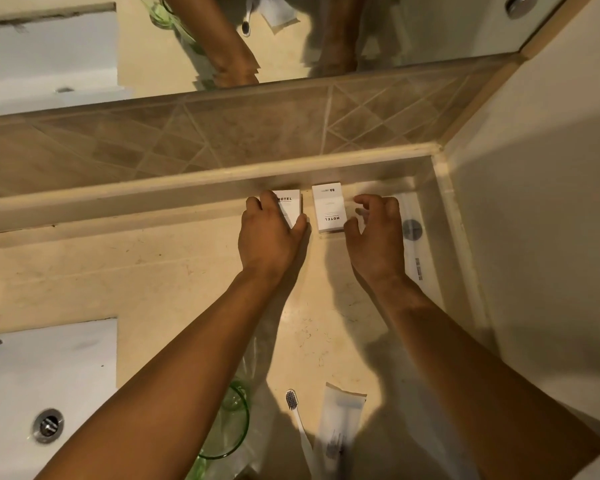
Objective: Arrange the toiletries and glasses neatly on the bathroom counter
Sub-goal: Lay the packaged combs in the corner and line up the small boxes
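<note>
Two small white boxes printed HOTEL lie side by side at the back of the beige counter (153, 271). My left hand (269, 237) grips the left box (289, 208) by its sides. The right box (328, 207) lies free, and my right hand (378, 237) hovers just right of it with curled, spread fingers, holding nothing. A long clear packet (414, 237) lies under and beyond my right hand, along the side wall. Near the front edge lie a white toothbrush (297, 417) and a white sachet (340, 417). A green-tinted glass (231, 424) shows beneath my left forearm.
A white sink (49, 375) with a metal drain (48, 425) fills the lower left. A raised ledge (187, 178) and tiled backsplash run behind the boxes, with a mirror (430, 26) above. A wall (534, 202) closes the right side.
</note>
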{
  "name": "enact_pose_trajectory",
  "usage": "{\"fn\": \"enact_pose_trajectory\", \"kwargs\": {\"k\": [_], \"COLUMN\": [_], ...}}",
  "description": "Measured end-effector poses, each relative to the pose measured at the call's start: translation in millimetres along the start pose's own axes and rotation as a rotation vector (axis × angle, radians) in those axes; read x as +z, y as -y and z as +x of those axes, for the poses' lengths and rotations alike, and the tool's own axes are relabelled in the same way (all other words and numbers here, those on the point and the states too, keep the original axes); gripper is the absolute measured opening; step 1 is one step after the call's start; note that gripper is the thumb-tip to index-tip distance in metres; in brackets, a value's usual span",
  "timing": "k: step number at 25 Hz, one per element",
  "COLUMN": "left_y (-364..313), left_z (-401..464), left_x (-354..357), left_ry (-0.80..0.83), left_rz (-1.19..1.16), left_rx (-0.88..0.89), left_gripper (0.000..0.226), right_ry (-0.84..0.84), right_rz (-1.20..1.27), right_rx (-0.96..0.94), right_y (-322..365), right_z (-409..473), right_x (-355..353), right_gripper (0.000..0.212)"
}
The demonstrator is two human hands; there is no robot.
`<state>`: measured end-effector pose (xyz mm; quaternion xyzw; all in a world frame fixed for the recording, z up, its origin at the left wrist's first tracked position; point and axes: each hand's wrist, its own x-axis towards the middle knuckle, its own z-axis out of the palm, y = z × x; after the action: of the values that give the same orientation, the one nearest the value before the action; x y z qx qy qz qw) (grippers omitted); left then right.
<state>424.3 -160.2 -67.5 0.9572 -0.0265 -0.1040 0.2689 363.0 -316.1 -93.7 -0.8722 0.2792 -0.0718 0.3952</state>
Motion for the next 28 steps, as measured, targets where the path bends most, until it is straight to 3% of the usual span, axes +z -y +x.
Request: {"fn": "enact_pose_trajectory", "kwargs": {"k": [9,14,23,28], "left_y": [-7.9,-4.7,33.5,34.9], "left_z": [1.6,-5.4,-20.4,-16.1], "left_x": [13.0,6.0,-6.7,1.7], "left_ry": [-0.002,-0.095,0.045,0.091], "left_rz": [0.014,-0.037,0.182,0.115], "left_rx": [-0.032,-0.008,0.466,0.434], "left_gripper": [0.059,0.067,0.045,0.035], "right_ry": [0.099,0.117,0.166,0.188], "right_rz": [-0.033,-0.046,-0.029,-0.048], "right_rx": [-0.028,-0.025,-0.067,-0.08], "right_y": [-1.5,3.6,3.8,-0.2], "right_z": [-3.9,-1.4,-2.7,-1.4], "right_x": [3.4,1.8,-0.8,3.4], "right_gripper": [0.045,0.046,0.043,0.041]}}
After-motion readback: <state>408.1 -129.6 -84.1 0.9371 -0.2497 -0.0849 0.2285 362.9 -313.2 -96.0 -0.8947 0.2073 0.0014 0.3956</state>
